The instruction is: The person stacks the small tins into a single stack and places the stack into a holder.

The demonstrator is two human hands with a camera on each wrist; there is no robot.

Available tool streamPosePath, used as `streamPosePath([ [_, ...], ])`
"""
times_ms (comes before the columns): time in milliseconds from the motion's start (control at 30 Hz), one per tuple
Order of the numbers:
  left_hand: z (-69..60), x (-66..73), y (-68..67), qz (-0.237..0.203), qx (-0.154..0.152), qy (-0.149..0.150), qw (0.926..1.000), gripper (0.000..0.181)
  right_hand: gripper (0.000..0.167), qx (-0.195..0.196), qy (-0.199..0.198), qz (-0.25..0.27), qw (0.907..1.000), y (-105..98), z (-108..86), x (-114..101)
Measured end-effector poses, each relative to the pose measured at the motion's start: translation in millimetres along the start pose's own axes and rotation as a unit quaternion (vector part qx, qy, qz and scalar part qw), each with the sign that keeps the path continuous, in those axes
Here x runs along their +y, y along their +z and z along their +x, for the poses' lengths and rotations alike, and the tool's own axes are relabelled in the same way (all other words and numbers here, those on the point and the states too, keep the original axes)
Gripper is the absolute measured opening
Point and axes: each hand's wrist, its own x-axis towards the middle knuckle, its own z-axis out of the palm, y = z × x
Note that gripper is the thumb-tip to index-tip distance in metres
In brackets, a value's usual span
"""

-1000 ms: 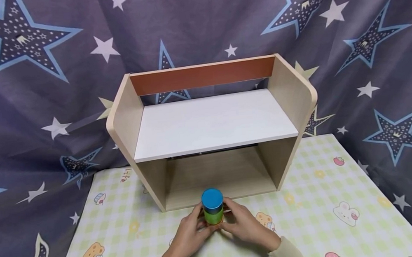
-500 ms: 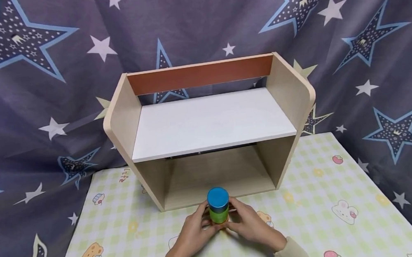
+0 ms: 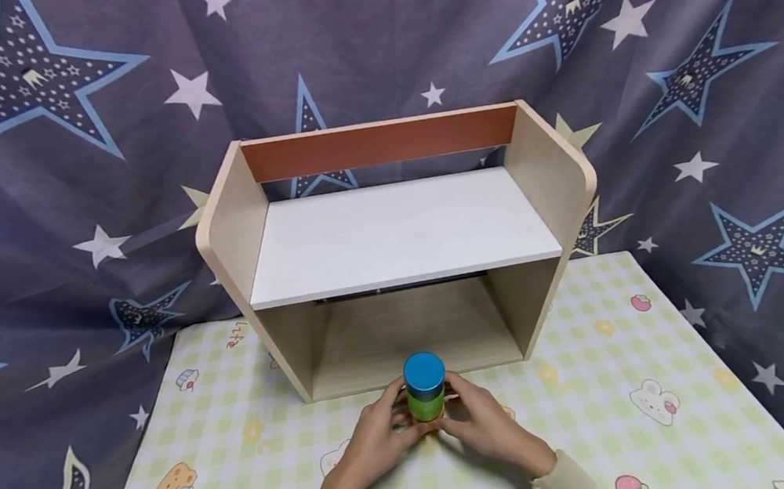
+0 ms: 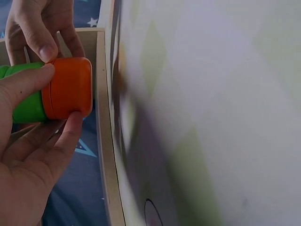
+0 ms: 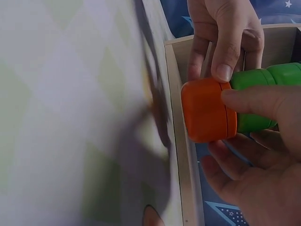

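Note:
A small upright cylinder (image 3: 425,387) with a blue top and a green body stands between both hands in the head view. Its rounded orange end (image 4: 70,88) points toward the tablecloth in the wrist views, with a gap below it. My left hand (image 3: 371,445) grips one side, thumb on the seam between green and orange. From the other side my right hand (image 3: 489,429) holds it too, its thumb on the same seam in the right wrist view. The blue top is out of sight in both wrist views. What kind of container or toy it is, I cannot tell.
Just beyond the hands stands a wooden shelf unit (image 3: 228,248) with a white upper board (image 3: 401,232) and a lower compartment (image 3: 417,329). A checked cloth (image 3: 227,441) covers the table. Behind hangs a dark star-patterned curtain (image 3: 358,35).
Both hands and the cylinder have shifted a little to the right in the head view. The grip looks the same, and the view itself has moved slightly.

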Motion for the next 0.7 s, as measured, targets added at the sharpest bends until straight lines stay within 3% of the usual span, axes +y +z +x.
streamPosePath([
  [500, 4.2, 8.8, -3.1, 0.017, 0.001, 0.015, 0.9997, 0.079, 0.065, 0.0, -0.002, -0.002, 1.0, -10, 1.8, -6],
  [700, 6.8, 13.2, -6.3, 0.028, 0.003, 0.038, 0.9989, 0.076, 0.063, 0.009, -0.029, -0.014, 0.9994, -13, 3.4, -8],
])
